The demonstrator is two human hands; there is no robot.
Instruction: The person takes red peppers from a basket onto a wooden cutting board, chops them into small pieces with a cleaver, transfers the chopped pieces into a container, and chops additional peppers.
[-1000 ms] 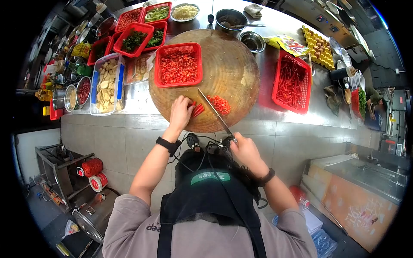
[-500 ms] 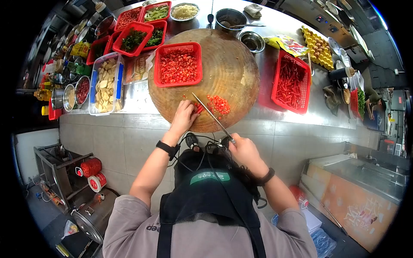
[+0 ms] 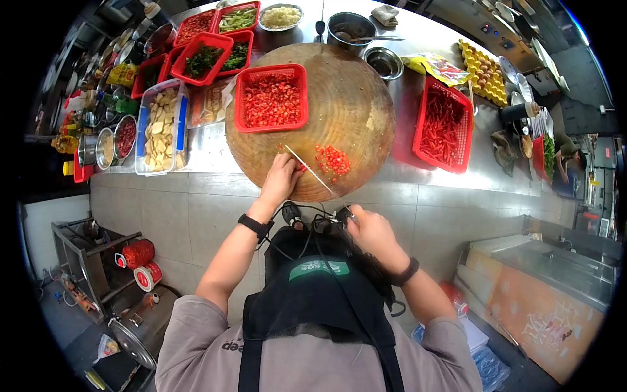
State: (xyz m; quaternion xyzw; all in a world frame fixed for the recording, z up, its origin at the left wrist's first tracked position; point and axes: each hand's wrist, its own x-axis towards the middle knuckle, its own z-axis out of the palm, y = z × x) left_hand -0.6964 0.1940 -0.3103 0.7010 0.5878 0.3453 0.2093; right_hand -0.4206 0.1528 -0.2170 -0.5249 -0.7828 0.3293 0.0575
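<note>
My left hand [image 3: 281, 178] is closed with its fingertips pressing red chili peppers [image 3: 302, 168] onto the round wooden chopping block [image 3: 353, 111]. Its fingers mostly cover the chilies. My right hand [image 3: 371, 228] is wrapped round the handle of a knife [image 3: 313, 174], whose blade slants up and left across the block, beside my left fingertips. To the blade's right lies a small heap of chopped red chili [image 3: 334, 161]. A red plastic basket [image 3: 302, 121] full of cut chilies stands on the block's upper left.
Right of the block, a red basket [image 3: 444, 164] holds whole chilies, near an egg tray [image 3: 501, 97]. Two metal bowls, one a dark-filled bowl [image 3: 333, 23], stand behind. At left are a clear tub [image 3: 151, 166] of pale slices and several red baskets of greens.
The knife blade has swung left and down, closer to my left fingertips and the chilies they press. Both hands stay nearly in place.
</note>
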